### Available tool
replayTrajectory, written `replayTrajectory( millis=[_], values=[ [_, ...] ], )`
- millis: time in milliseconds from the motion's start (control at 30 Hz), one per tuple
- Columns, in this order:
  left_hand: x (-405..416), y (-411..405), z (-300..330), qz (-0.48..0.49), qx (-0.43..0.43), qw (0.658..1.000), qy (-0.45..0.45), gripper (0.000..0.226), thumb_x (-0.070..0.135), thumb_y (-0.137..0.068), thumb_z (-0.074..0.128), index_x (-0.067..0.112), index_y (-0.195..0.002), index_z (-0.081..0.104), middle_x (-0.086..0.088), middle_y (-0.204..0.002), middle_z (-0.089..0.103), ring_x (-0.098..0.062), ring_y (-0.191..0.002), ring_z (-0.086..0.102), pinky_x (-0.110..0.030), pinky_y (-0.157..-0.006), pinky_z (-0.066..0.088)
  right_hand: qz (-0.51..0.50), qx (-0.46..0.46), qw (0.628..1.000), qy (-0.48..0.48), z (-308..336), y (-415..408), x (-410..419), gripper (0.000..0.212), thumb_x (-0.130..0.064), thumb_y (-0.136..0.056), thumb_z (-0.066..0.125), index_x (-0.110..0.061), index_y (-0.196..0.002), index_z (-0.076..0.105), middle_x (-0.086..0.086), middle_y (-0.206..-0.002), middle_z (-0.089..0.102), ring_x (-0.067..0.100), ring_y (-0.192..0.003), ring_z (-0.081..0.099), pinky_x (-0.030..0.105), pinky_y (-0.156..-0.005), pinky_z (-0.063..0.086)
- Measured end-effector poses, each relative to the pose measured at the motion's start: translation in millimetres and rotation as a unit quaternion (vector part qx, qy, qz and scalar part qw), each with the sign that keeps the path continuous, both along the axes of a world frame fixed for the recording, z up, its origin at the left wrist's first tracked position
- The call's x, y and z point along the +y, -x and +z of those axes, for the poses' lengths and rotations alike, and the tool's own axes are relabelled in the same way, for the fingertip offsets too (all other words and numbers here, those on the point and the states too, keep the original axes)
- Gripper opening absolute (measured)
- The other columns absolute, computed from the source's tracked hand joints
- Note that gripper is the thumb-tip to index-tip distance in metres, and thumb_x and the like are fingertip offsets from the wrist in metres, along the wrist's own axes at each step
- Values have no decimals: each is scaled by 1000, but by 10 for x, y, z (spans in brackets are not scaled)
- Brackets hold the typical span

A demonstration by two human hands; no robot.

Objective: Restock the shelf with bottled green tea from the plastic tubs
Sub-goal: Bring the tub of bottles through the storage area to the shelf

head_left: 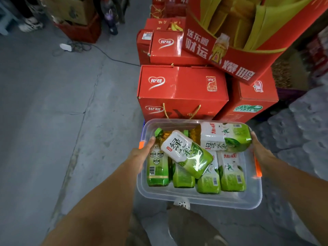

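Observation:
A clear plastic tub (198, 197) with orange side clips hangs above the floor, carried between both hands. My left hand (142, 155) grips its left rim, thumb over the edge near an orange clip. At the right rim my right hand (260, 150) holds the other side. Inside lie several green tea bottles with green and white labels; one (186, 153) lies slanted on top, another (225, 136) lies crosswise at the far end. No shelf is in view.
Red gift cartons (181, 89) are stacked straight ahead, with a red and yellow display stand (230, 41) above them. Grey concrete floor (53, 112) stretches left, crossed by a cable. A red crate and cardboard box sit far left. My foot shows below the tub.

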State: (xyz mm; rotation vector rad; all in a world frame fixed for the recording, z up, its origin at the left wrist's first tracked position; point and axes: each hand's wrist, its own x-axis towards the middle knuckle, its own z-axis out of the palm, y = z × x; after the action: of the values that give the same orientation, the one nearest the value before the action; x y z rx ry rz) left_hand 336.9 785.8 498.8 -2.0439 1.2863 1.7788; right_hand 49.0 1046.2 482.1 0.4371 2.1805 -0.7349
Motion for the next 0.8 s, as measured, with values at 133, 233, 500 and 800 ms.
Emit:
replayTrajectory(
  millis=[133, 233, 500, 800],
  values=[
    [-111, -323, 44, 4, 7, 1000, -11, 102, 68, -81, 65, 3, -151, 32, -21, -155, 39, -40, -139, 41, -48, -109, 38, 7, -18, 1000, -9, -944, 488, 432, 140, -108, -24, 45, -29, -140, 51, 12, -146, 51, 41, -125, 54, 73, -97, 38],
    [-310, -666, 91, 6, -7, 1000, -19, 104, 73, -80, 60, 5, -152, 31, -20, -155, 37, -39, -138, 41, -48, -111, 39, 19, -24, 999, 10, -414, -99, 129, 141, -108, -23, 47, -25, -137, 54, 15, -123, 64, 38, -102, 65, 68, -88, 48],
    [-1094, -2209, 187, 22, -47, 999, 11, 95, 81, -88, 35, 4, -143, 47, -25, -139, 55, -40, -126, 55, -50, -109, 43, 106, 0, 994, 34, 780, -2116, -1576, 123, -100, -41, 36, -10, -122, 56, 4, -81, 47, 16, -62, 39, 29, -54, 29],
    [-2163, -4374, -34, 210, -73, 974, 37, 93, 78, -91, 30, 3, -143, 48, -25, -139, 54, -42, -126, 53, -54, -108, 43, 197, -23, 977, 73, -404, -3178, -3355, 130, -106, -35, 49, -18, -129, 60, 9, -130, 62, 28, -115, 60, 46, -102, 47]
  ],
)
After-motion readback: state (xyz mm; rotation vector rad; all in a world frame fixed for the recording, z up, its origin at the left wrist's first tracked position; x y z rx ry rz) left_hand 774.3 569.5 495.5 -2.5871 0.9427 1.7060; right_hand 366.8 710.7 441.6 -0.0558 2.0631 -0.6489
